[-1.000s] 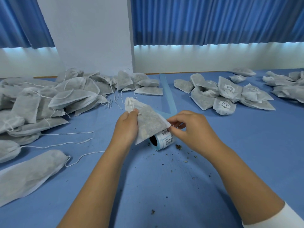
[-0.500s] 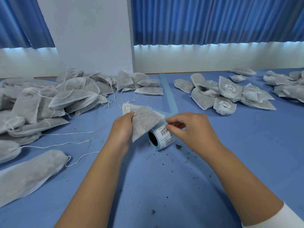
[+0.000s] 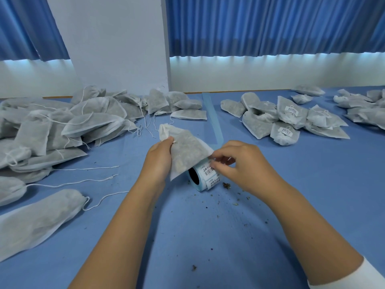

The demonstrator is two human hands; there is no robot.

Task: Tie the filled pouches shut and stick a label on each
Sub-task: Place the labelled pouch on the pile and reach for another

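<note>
My left hand point(image 3: 160, 159) grips a filled white pouch point(image 3: 185, 151) by its tied neck and holds it tilted above the table. Just under the pouch's lower corner lies a roll of labels point(image 3: 205, 178) with a blue liner, printed with barcodes. My right hand point(image 3: 235, 163) is at the top of the roll, its thumb and fingertips pinching at a label there. A pile of unlabelled pouches point(image 3: 62, 126) with loose strings covers the left side. Labelled pouches point(image 3: 285, 122) lie heaped at the right.
A strip of bare blue liner point(image 3: 212, 117) trails from the roll toward the wall. More pouches point(image 3: 362, 105) lie at the far right, and one long pouch point(image 3: 39, 217) near the front left. Dark crumbs dot the blue table point(image 3: 208, 236) in front of the roll.
My left hand tilted the pouch down and then back, keeping it over the roll. My right hand stayed at the top of the roll, its fingertips working at a label.
</note>
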